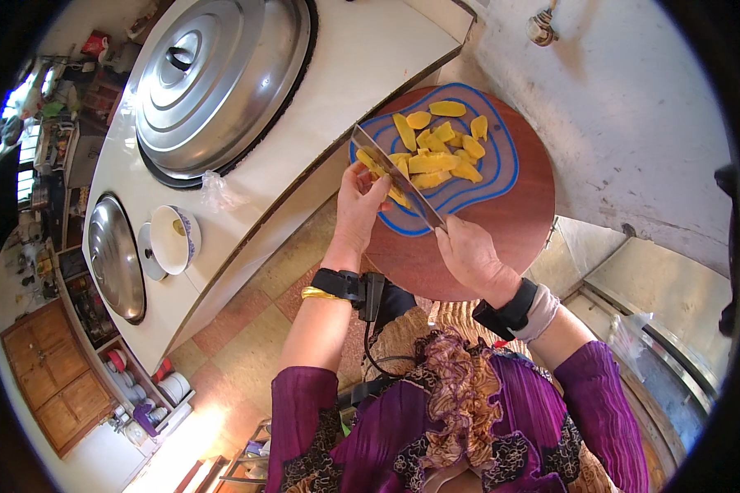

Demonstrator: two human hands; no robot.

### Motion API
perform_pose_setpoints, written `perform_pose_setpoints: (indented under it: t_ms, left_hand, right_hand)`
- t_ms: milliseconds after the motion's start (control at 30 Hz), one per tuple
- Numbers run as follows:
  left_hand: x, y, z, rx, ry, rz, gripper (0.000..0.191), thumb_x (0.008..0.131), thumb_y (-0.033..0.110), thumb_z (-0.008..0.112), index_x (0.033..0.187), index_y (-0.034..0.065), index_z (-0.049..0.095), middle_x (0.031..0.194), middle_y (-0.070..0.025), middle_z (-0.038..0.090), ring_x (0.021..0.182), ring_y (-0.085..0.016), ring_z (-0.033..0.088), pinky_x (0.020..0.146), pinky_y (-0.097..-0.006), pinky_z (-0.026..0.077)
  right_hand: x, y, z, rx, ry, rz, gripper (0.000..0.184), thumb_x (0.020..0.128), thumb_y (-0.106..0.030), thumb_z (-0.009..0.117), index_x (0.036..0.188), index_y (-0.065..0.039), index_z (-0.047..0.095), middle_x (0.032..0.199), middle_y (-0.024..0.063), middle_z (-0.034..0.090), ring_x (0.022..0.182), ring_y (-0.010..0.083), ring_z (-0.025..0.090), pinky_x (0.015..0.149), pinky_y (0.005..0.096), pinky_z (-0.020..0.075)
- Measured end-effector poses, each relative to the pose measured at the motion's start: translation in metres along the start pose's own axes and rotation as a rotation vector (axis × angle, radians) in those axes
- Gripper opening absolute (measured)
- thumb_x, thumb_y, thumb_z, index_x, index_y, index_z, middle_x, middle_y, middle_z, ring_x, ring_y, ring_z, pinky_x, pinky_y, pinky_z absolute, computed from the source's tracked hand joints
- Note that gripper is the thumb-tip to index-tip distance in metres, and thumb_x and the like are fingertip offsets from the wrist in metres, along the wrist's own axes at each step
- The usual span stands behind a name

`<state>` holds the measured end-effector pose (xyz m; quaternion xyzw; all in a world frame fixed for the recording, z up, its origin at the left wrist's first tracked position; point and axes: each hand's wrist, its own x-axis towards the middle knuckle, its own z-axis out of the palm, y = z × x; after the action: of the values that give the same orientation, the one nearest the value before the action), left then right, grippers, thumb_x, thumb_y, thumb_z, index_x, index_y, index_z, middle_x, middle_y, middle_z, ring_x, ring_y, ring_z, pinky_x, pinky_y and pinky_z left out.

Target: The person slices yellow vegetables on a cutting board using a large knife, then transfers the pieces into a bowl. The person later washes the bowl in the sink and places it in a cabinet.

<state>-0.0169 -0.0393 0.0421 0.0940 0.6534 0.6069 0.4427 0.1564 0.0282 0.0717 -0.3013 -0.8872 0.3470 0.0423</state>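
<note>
My right hand (473, 256) grips the handle of a kitchen knife (401, 179), whose broad blade points up and to the left over the cutting board. Beside the blade, my left hand (362, 194) holds yellow pieces (370, 161) of a peeled vegetable or fruit, their kind unclear, with the thumb and fingers around them. More yellow pieces (433, 162) lie heaped and scattered to the right of the knife. Under them is a translucent cutting board with blue lines (499, 179), resting on a round reddish-brown wooden table (524, 215). The blade hides part of the held pieces.
Left of the table stands a white counter (339, 68) with a large metal lid (216, 80), a smaller metal lid (116, 259), a white bowl (171, 240) and a crumpled plastic bag (221, 192). A pale wall (616, 123) rises to the right of the table.
</note>
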Motion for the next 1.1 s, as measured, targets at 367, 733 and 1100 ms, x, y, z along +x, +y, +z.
perform_pose_setpoints:
  t_ms: [367,733,1100]
  left_hand:
    - [0.028,0.015,0.030,0.194,-0.079,0.113,0.059,0.082,0.003,0.050,0.134,0.0080,0.023,0.102,-0.0111,0.051,0.080,-0.014,0.056,0.058,-0.0233,0.050]
    - [0.075,0.014,-0.001,0.396,-0.099,-0.031,0.058,0.081,0.003,0.055,0.132,0.0122,0.028,0.093,-0.0089,0.050,0.073,-0.014,0.058,0.051,-0.0236,0.052]
    - [0.098,0.006,-0.009,1.263,-0.142,0.569,0.052,0.076,0.018,0.065,0.122,0.0079,0.043,0.093,-0.0177,0.057,0.091,-0.031,0.056,0.071,-0.0366,0.049]
  right_hand:
    - [0.010,0.010,-0.002,0.327,-0.011,0.243,0.021,0.083,-0.017,0.049,0.077,0.003,0.047,0.068,0.0255,0.053,0.070,0.0432,0.053,0.060,0.0481,0.0413]
    - [0.020,-0.014,-0.002,0.523,0.098,0.438,0.021,0.083,-0.015,0.049,0.074,0.003,0.044,0.060,0.0210,0.052,0.057,0.0368,0.053,0.050,0.0409,0.0421]
    - [0.018,-0.012,-0.014,1.087,0.051,0.715,0.013,0.084,-0.012,0.048,0.079,-0.001,0.043,0.054,0.0025,0.046,0.036,0.0102,0.042,0.034,0.0233,0.0342]
